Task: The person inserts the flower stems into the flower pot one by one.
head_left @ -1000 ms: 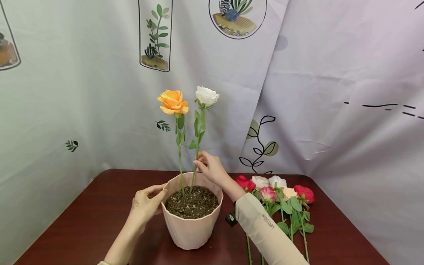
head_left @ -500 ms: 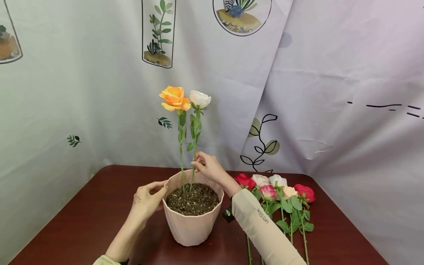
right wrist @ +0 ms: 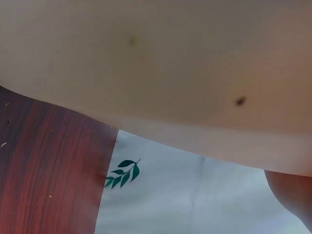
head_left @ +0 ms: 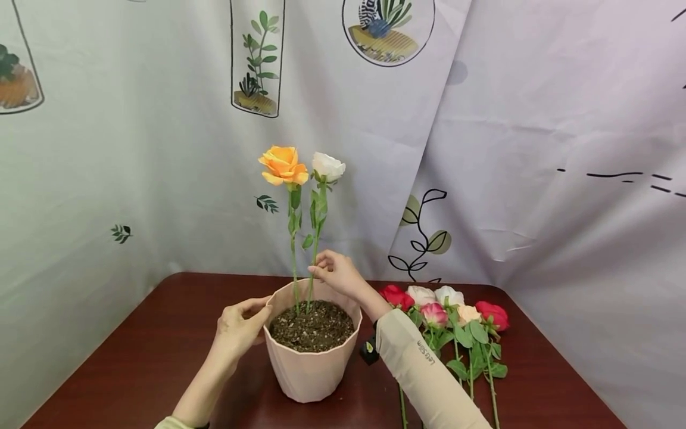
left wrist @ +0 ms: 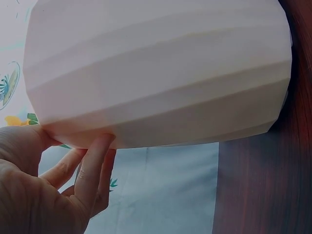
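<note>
A pale pink faceted flower pot [head_left: 308, 375] filled with dark soil [head_left: 311, 329] stands on the table. My left hand [head_left: 238, 326] grips its left rim, thumb at the edge and fingers against the outer wall; the left wrist view shows the pot's ridged side [left wrist: 161, 73] above the hand [left wrist: 63, 180]. Between thumb and fingers, my right hand [head_left: 339, 274] pinches the stem of a white rose [head_left: 328, 167], whose lower end is in the soil. Beside it an orange rose [head_left: 284, 165] rises upright from the same soil. Blurred skin fills most of the right wrist view.
To the right of the pot, several roses [head_left: 436, 316] in red, white, pink and peach lie on the dark red-brown table [head_left: 145, 369]. A pale printed cloth [head_left: 187, 149] hangs behind the table. My right forearm [head_left: 426, 369] reaches between pot and roses.
The white rose's bloom has come closer to the orange one and sits lower beside it. My right hand has shifted slightly left with the stem; the left hand keeps its grip.
</note>
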A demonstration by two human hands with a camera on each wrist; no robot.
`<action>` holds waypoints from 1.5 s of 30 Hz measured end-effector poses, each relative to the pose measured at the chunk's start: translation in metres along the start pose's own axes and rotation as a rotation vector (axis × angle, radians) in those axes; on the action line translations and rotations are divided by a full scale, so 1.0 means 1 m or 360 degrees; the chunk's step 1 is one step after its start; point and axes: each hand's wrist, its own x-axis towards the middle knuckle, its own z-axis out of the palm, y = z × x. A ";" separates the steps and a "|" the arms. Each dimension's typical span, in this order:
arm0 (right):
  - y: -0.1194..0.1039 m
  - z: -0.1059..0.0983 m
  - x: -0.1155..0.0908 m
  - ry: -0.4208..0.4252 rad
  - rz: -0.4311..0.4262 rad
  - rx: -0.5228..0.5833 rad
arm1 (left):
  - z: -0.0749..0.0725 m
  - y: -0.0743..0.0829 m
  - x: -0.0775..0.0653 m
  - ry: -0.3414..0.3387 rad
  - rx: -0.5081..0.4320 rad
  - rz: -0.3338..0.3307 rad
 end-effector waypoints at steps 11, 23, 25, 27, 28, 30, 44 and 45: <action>0.011 -0.012 -0.008 0.0006 0.0082 0.0105 | 0.001 0.001 0.001 -0.0010 -0.0010 -0.0003; 0.047 -0.078 -0.061 -0.0010 0.0211 0.0168 | 0.002 0.000 0.000 -0.0007 0.0005 -0.0002; 0.051 -0.087 -0.072 -0.0010 0.0250 0.0132 | 0.001 0.000 0.000 -0.0005 0.0003 -0.0002; 0.053 -0.094 -0.084 0.0001 0.0281 0.0064 | 0.001 -0.001 0.000 -0.0003 0.0003 0.0001; 0.054 -0.096 -0.090 -0.0002 0.0285 0.0040 | 0.000 -0.001 0.000 -0.0005 0.0002 0.0006; 0.058 -0.099 -0.100 -0.0005 0.0295 -0.0009 | -0.001 -0.001 0.001 -0.0005 -0.0006 0.0017; 0.084 -0.087 -0.162 -0.0075 0.0369 -0.0163 | -0.001 -0.002 0.002 -0.0024 -0.0012 0.0012; 0.084 -0.085 -0.164 -0.0079 0.0381 -0.0153 | -0.001 -0.002 0.002 -0.0027 -0.0008 0.0013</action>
